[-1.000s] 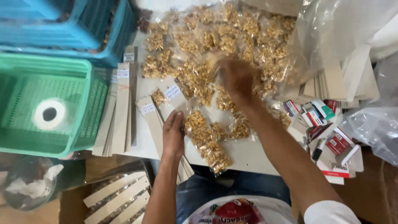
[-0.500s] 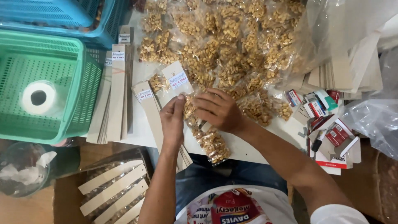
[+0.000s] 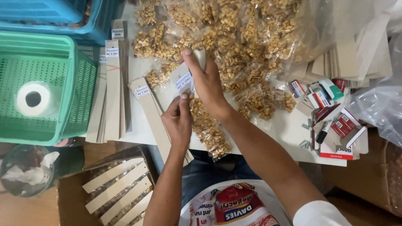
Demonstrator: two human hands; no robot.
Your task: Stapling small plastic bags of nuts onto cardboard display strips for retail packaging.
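Both hands now closer together: right hand (image 3: 205, 81) gripping stapler (image 3: 200, 58), left hand (image 3: 178, 119) pinching peanut packet strip (image 3: 207, 125).

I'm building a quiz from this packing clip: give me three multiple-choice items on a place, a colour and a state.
1. Where is the paper roll? A in the green basket B on the white table C in a cardboard box
2. What colour is the crate above the green one? A red B blue C yellow
3. What do both hands do? A rest flat B grip the labelled card strip C hold a marker

A: the roll lies inside the mesh walls. B: its walls are blue. B: left hand and right hand pinch the strip.
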